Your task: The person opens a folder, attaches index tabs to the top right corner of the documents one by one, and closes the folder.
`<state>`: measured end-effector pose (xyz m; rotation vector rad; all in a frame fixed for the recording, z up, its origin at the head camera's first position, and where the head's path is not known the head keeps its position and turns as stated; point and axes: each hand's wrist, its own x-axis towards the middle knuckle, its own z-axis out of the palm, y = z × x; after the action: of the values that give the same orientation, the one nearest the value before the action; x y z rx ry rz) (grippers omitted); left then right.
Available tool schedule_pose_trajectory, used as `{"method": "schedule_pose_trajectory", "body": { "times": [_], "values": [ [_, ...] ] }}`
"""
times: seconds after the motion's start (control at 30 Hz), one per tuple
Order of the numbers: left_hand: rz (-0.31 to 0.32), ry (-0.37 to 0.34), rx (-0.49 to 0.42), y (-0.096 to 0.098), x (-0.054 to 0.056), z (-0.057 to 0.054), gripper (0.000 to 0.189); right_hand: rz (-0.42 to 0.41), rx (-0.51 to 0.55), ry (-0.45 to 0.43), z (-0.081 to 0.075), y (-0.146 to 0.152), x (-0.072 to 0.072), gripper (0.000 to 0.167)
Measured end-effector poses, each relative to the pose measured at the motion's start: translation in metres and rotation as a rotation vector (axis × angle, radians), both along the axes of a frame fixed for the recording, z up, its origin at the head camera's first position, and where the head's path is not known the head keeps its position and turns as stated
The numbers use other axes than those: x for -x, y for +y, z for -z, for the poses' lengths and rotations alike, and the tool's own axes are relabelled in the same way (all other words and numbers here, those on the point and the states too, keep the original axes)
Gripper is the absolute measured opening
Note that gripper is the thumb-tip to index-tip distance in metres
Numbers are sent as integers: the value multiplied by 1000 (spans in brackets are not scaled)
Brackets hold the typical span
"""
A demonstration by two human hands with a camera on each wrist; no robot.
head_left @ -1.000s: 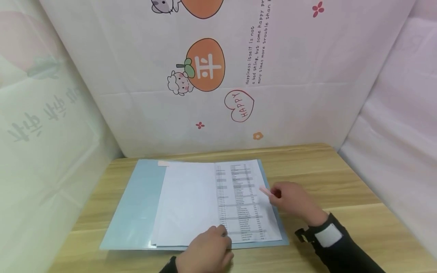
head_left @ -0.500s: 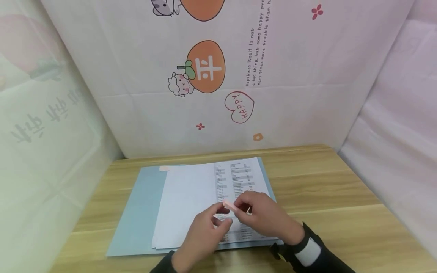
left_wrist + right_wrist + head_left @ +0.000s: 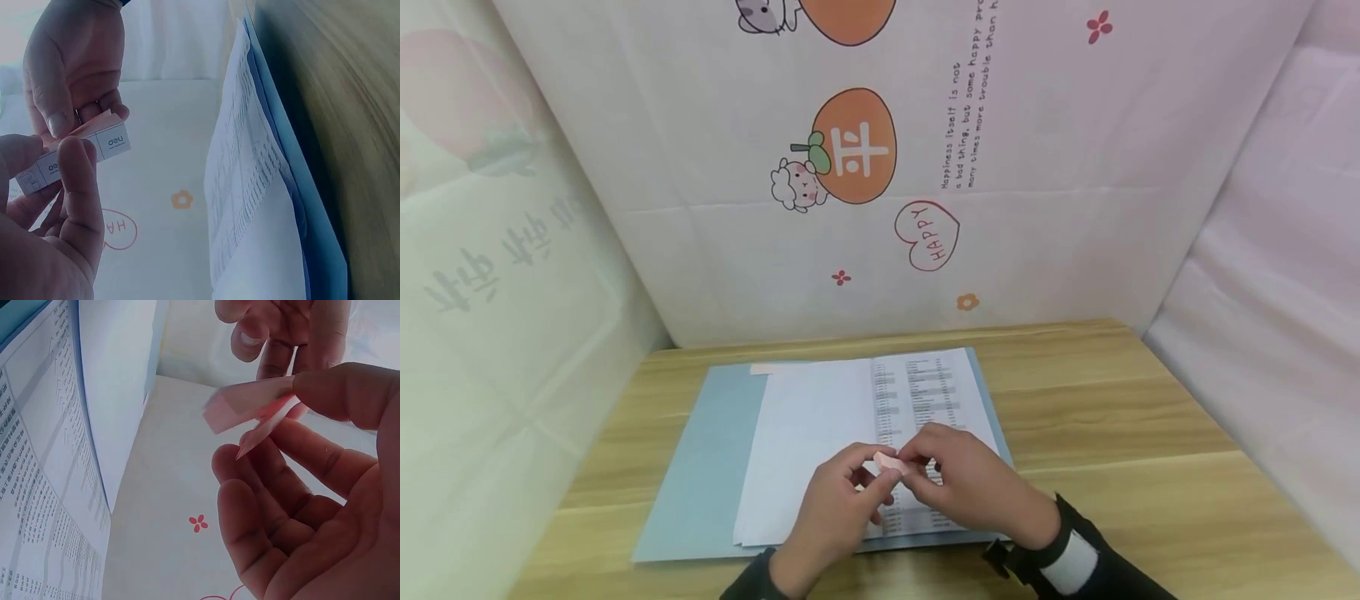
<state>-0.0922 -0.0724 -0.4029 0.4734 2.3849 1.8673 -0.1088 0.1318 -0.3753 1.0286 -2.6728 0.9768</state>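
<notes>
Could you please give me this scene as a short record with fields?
Left hand: pinches the pink paper strips
Right hand: pinches the same strips
Strips' place: above the blue folder
Strips' backing: white, printed, seen in left wrist view
Folder: open on the wooden table
Inside: blank white page at left, printed sheet at right
Tab: pale pink, at blank page's top left corner

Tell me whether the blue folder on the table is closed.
No, in the head view the folder lies open, with a white page and a printed page showing.
</notes>
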Motion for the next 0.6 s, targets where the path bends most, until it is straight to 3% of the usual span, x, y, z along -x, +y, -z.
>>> {"method": "schedule_pose_trajectory", "body": {
  "times": [0.33,0.6],
  "values": [
    [10,74,93,-3,3,2,32,98,-43,-44,-2,0,0,3],
    [-14,103,118,-4,3,4,30,120,-60,-125,-6,-1,0,17]
  ]
}}
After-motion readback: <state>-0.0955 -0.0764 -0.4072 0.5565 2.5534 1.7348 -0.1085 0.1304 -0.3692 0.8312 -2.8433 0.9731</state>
